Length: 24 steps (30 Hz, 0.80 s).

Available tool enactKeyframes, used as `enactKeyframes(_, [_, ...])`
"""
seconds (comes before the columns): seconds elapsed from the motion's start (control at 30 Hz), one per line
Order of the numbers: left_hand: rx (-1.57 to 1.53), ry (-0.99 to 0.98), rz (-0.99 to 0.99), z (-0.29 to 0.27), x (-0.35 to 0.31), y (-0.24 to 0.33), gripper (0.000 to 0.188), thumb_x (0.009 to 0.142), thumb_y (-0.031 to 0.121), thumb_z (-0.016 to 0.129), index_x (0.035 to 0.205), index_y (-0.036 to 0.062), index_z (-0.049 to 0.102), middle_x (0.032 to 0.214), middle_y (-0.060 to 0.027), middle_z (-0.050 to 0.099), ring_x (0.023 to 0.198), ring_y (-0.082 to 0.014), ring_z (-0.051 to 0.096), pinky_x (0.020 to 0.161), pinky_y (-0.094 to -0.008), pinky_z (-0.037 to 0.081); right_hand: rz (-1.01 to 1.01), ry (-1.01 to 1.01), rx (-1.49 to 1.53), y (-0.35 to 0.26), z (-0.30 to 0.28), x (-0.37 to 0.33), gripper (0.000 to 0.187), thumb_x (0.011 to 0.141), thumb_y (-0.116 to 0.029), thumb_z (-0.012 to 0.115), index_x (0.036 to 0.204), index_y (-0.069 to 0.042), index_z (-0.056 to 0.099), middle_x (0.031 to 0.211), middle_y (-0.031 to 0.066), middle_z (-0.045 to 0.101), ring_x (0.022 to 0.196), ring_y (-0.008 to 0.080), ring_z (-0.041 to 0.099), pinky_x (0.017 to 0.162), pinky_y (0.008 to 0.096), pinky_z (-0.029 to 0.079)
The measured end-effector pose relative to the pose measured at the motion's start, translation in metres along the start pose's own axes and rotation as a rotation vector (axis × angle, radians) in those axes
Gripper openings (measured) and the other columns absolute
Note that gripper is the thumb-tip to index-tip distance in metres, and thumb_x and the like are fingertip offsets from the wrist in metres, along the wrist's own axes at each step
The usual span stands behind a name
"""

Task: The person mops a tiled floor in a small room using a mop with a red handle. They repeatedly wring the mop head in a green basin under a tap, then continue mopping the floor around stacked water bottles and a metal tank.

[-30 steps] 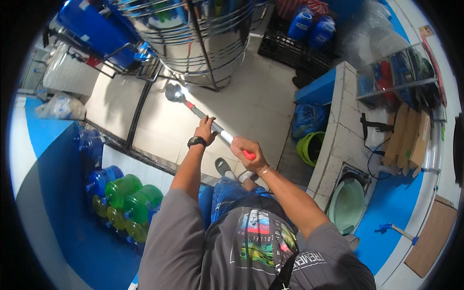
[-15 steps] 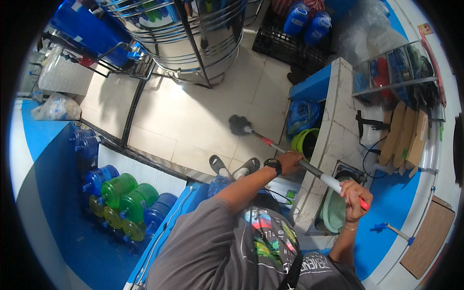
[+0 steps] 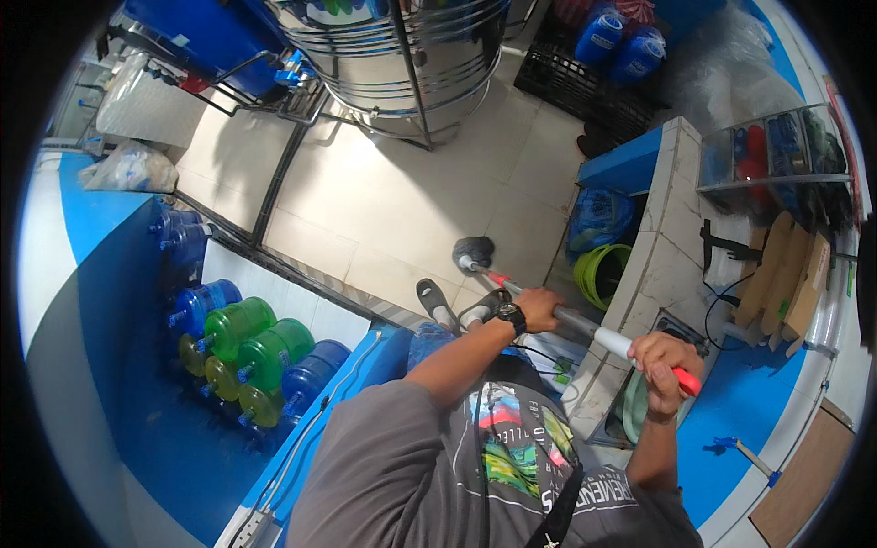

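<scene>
Slantwise, the mop [image 3: 580, 321] runs across the front of the body, its dark grey head [image 3: 475, 250] over the floor [image 3: 402, 210] just ahead of the slippers [image 3: 431, 294]; whether the head touches the tiles I cannot tell. The left hand [image 3: 541, 309], with a watch [image 3: 512, 318] at its wrist, wraps the grey part of the pole, its fingertips hidden beneath. Higher up, the right hand [image 3: 665, 362] is curled round the upper end, between the white sleeve [image 3: 612, 342] and the red tip [image 3: 687, 382]. Both hands grip, with neither spread.

Beside the pole stand a green bin [image 3: 603, 276] and, behind it, a blue bag [image 3: 600, 219], both next to the tiled counter [image 3: 650, 239]. A pale basin [image 3: 632, 406] sits near the right wrist, partly covered by the forearm. Farther right, cardboard [image 3: 776, 274] leans near a clear rack [image 3: 776, 160]. Ahead is a steel tank [image 3: 379, 87]; off to the left, blue, green and yellowish jugs [image 3: 274, 352] lie on their sides.
</scene>
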<state>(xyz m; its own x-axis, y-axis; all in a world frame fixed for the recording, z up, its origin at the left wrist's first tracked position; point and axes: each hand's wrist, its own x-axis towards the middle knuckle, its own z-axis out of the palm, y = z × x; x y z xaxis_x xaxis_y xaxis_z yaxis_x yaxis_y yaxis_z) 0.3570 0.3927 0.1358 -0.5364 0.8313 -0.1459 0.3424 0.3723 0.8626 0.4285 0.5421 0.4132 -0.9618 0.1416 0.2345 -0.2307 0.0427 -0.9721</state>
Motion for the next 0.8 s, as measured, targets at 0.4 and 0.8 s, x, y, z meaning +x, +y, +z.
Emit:
enactKeyframes(0.4, [0.286, 0.158, -0.459, -0.033, -0.142, -0.122, 0.022, 0.087, 0.031, 0.072, 0.092, 0.0107, 0.076, 0.097, -0.0154, 0.072, 0.096, -0.0362, 0.069, 0.088, -0.0504, 0.052, 0.217, -0.145, 0.27, 0.128, 0.079, -0.034, 0.019, 0.09, -0.002, 0.06, 0.071, -0.001, 0.057, 0.074, 0.0111, 0.063, 0.076, 0.0249, 0.063, 0.085, 0.0451, 0.054])
enactKeyframes(0.8, [0.29, 0.187, -0.334, -0.099, -0.099, -0.059, 0.019, 0.086, 0.015, 0.072, 0.103, 0.0106, 0.069, 0.084, -0.0208, 0.072, 0.084, -0.0408, 0.071, 0.073, -0.0504, 0.055, 0.12, -0.195, 0.164, 0.078, 0.027, -0.016, 0.018, 0.094, -0.005, 0.071, 0.111, -0.002, 0.066, 0.108, 0.0105, 0.071, 0.106, 0.0227, 0.068, 0.102, 0.038, 0.05])
